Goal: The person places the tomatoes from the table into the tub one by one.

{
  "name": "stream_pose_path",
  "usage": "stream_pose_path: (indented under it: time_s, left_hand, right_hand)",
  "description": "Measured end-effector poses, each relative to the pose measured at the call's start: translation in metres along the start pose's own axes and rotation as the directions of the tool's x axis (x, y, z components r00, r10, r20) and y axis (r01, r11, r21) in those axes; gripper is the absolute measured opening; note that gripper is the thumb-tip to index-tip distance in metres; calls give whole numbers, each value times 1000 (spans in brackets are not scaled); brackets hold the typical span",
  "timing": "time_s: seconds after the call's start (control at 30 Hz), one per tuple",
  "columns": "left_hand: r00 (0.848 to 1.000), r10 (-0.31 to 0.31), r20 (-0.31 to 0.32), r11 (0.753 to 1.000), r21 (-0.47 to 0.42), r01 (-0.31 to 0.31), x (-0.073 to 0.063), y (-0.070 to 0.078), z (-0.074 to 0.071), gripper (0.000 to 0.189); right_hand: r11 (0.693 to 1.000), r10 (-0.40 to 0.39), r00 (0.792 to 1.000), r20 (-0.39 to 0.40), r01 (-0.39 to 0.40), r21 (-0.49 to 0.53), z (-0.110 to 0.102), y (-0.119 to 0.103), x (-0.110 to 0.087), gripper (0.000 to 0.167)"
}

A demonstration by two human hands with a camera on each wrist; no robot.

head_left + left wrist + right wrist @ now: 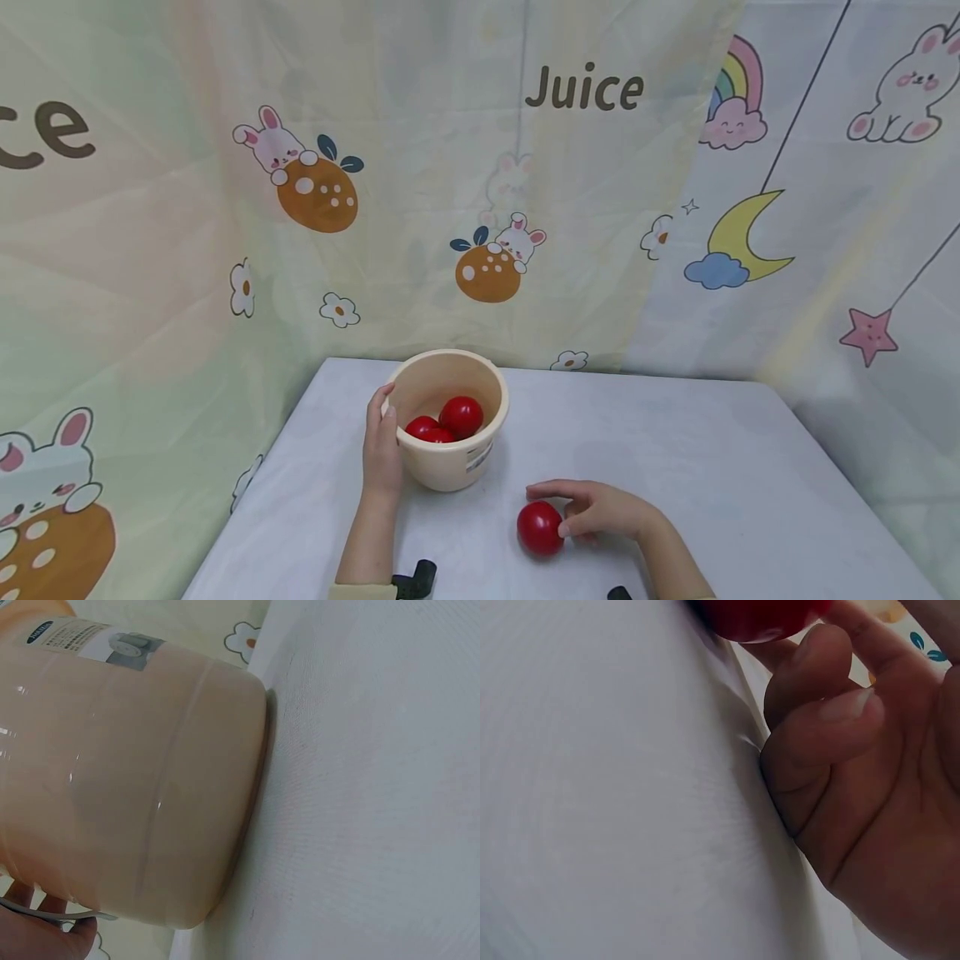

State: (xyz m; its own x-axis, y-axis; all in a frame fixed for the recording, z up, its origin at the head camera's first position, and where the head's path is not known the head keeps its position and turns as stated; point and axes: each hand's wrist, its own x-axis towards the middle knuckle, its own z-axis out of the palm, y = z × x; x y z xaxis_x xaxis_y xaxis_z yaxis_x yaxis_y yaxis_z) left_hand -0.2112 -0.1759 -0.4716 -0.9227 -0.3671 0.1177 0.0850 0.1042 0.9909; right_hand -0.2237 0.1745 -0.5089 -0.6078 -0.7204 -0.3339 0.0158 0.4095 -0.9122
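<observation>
A cream plastic bucket point(442, 468) stands on the white table at centre left, with several glossy red balls point(461, 416) inside it. My left hand point(382, 454) holds the bucket's left side, thumb near the rim; in the left wrist view its fingers point(51, 906) curl at a thin handle point(56, 913) along the wall. Another red ball point(539, 530) lies on the table to the bucket's right and nearer to me. Beside it is my right hand point(606, 510), thumb at the ball's right side and index finger stretched over its far side. The other right fingers point(817, 742) are bent, off the ball.
The white table point(712, 467) runs back to a patterned cloth wall point(420, 167), with more cloth at both sides. A label point(97, 641) is stuck on the bucket's side. Black wrist mounts point(417, 578) show at the bottom of the head view.
</observation>
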Motion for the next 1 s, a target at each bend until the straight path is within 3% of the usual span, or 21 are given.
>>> stream_pose_path:
  time_s: [1.0]
  left_hand:
    - [1000, 5, 1, 1000, -20, -5, 3, -3, 0, 40]
  right_hand:
    - [997, 18, 997, -77, -24, -75, 4, 2, 2, 45]
